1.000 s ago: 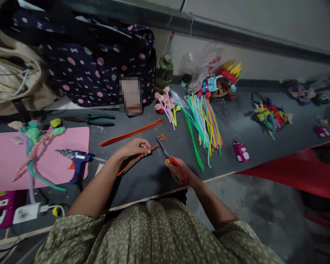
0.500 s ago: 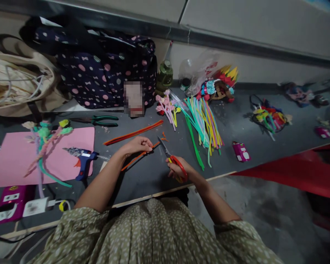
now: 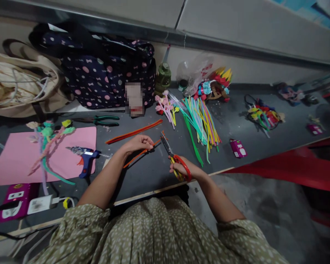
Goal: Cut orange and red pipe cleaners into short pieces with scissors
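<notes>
Scissors with red handles sit in our right hand, fingers curled through the loops, blades parted around the tip of an orange pipe cleaner. Our left hand pinches that stem near its end, low over the grey bench. A blue glue gun lies to the left on pink paper, and a bundle of coloured pipe cleaners lies beyond.

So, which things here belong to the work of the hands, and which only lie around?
In use:
- left hand, pinching the orange pipe cleaner
- right hand, holding the red scissors, blades at the cleaner's end

Lying about:
- blue glue gun
- green pliers
- bundle of coloured pipe cleaners
- pink sheet
- spotted bag
</notes>
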`<state>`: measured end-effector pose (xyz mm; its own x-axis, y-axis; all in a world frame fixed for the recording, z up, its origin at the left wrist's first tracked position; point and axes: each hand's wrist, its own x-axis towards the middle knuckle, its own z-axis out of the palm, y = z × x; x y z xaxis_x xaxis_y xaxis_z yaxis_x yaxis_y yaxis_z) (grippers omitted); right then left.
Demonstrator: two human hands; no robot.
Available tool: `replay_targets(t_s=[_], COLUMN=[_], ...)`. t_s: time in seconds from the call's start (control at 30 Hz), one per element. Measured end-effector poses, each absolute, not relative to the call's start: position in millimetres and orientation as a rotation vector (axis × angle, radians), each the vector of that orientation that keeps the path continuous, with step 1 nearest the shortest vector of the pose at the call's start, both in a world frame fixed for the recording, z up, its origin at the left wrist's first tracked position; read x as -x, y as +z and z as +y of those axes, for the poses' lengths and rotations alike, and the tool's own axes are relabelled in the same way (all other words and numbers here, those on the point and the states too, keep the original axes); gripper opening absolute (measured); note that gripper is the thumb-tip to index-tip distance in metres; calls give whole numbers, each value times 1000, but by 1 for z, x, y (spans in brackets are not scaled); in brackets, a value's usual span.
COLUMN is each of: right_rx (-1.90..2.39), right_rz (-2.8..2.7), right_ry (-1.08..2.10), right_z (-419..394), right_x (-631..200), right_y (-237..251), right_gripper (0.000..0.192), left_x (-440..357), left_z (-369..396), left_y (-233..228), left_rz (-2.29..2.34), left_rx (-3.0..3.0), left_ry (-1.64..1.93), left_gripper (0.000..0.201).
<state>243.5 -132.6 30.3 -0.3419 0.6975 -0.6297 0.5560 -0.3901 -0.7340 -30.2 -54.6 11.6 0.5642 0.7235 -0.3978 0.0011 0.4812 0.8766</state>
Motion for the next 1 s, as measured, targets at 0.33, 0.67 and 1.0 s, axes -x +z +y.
replay_targets(t_s=[0.33,0.67,1.0], right_rx=[1812,1800,1702], right_rz=[-1787,-1842,-1941], right_ry=[1810,1804,1775], right_z=[-135,-136,-133], right_x=[-235,-235,-239], right_y=[50,47,34], right_gripper=[16,11,12], left_x=[29,27,24], left_z=[-56,-55,-54], left_y=[13,9,8], left_rz=[857,868,872], left_rx=[-1015,-1038,-1058], left_ry=[514,496,479], left_gripper=[31,27,30])
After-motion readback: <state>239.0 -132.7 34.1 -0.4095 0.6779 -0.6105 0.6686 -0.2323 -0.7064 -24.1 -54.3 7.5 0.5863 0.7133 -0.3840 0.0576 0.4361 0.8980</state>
